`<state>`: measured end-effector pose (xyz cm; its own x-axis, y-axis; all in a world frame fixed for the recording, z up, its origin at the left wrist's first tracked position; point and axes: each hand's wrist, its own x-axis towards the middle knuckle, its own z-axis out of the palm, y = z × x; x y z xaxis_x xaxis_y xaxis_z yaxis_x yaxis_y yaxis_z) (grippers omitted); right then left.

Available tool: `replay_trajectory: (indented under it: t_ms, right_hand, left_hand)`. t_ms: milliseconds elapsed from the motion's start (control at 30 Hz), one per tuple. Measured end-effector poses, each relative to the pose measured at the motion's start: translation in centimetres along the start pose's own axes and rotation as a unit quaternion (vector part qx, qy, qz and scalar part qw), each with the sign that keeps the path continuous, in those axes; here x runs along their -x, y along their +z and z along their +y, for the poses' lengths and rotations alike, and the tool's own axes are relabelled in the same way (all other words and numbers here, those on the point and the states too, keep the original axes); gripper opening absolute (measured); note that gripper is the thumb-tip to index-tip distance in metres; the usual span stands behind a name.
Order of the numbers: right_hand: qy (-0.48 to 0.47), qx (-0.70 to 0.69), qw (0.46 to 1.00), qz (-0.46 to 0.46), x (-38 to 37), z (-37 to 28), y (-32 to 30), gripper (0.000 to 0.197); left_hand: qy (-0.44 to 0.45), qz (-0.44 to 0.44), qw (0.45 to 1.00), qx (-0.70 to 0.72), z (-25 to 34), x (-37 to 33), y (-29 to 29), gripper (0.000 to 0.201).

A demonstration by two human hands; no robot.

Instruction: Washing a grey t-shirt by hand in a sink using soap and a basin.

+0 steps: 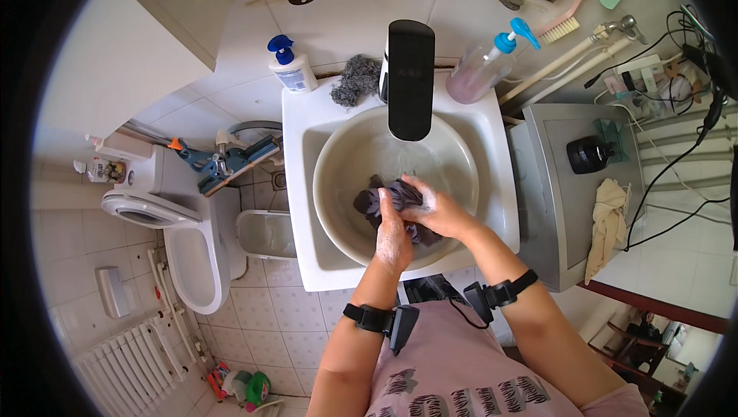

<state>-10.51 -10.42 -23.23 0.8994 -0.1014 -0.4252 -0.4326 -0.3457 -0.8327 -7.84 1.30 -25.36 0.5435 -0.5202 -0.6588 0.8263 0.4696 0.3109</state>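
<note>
Both my hands are together over a round pale basin (330,221), closed around a bunched, wet, dark purple-grey cloth (419,234). My left hand (392,229) presses the cloth from the left, with whitish suds on its wrist. On the right side of the bundle, my right hand (440,211) grips it, also with some suds. The basin sits inside a white sink (496,221) and has a little water in its bottom. Above the basin's far side is a black-topped faucet (411,83). What kind of garment or rag the cloth is cannot be told.
On the sink's back ledge stand a white pump bottle (294,67), a grey scrubbing mesh (356,80) and a clear pump bottle (480,71). To the right, a grey cabinet-like appliance (550,186) carries a black bottle (588,156) and beige cloth (607,213). A toilet (196,263) stands left.
</note>
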Motion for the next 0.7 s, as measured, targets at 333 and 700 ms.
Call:
replay_trajectory:
  t_ms: [333, 700]
  right_hand:
    - [-0.218, 0.015, 0.975, 0.037, 5.2, -3.8, 0.5, 0.042]
    - [0.022, 0.151, 0.973, 0.176, -0.6, 0.5, 1.5, 0.040]
  left_hand:
    - [-0.107, -0.060, 0.963, 0.240, 0.5, -2.2, -4.1, 0.050]
    - [-0.021, 0.117, 0.989, 0.091, -0.4, -1.9, -0.2, 0.031]
